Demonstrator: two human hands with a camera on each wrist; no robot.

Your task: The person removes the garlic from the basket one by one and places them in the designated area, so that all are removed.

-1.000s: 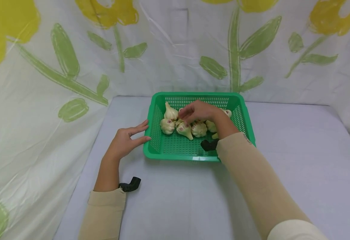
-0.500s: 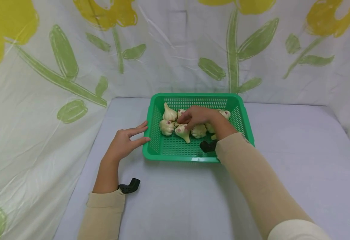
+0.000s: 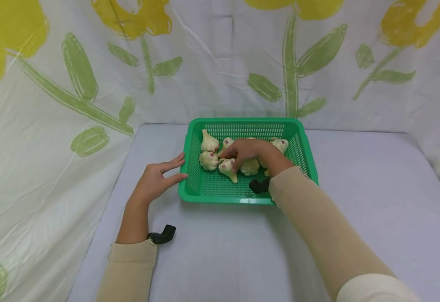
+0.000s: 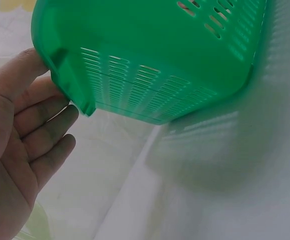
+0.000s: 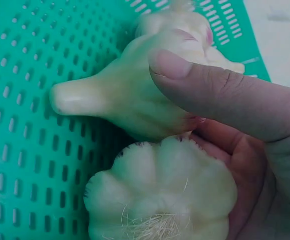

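My right hand point(image 3: 249, 150) is down inside a green plastic basket point(image 3: 212, 199) and grips a garlic bulb point(image 3: 227, 168). In the right wrist view the thumb lies across this garlic bulb point(image 5: 127, 95), its stem pointing left, while the other fingers are mostly hidden behind it. Right beside it sits another bulb point(image 5: 159, 187) with its roots towards the camera. My left hand point(image 3: 154, 180) rests its fingertips on the basket's left rim. The left wrist view shows that left hand point(image 4: 22, 132) with loosely bent fingers around the rim's outer corner.
Several more garlic bulbs lie in the basket, among them a bulb with an upright stem point(image 3: 210, 142) at the back left and a bulb point(image 3: 280, 144) at the right. A white cloth point(image 3: 204, 251) covers the table. Behind hangs a flower-printed curtain point(image 3: 212, 75).
My right hand has lowered onto the garlic and closed round a bulb, whose stem end has swung slightly left and towards me. My left hand stays at the rim.
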